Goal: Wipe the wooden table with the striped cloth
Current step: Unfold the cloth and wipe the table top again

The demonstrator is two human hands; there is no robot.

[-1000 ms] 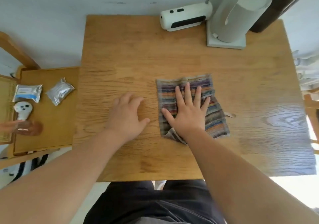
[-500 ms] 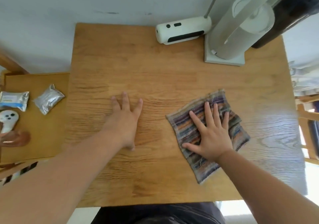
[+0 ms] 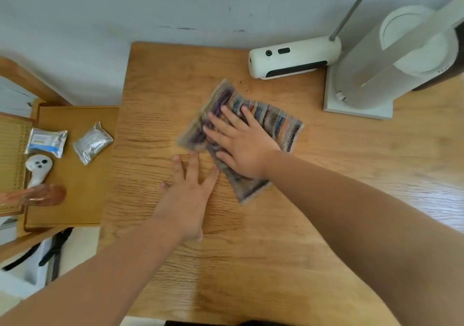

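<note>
Right hand point(image 3: 242, 147) lies flat, fingers spread, pressing the striped cloth point(image 3: 273, 124), a soft woven rectangle, blurred at its left edge, mid-table toward the wall. Left hand point(image 3: 187, 195) rests palm-down, fingers splayed, on bare grained wood of the table point(image 3: 288, 237), just beside the cloth.

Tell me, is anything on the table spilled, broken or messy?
Nothing looks spilled or broken. The striped cloth lies a bit rumpled and crooked under the right hand, which is normal for wiping. The left hand rests flat on the wooden table. The cloth looks blurry.
</note>
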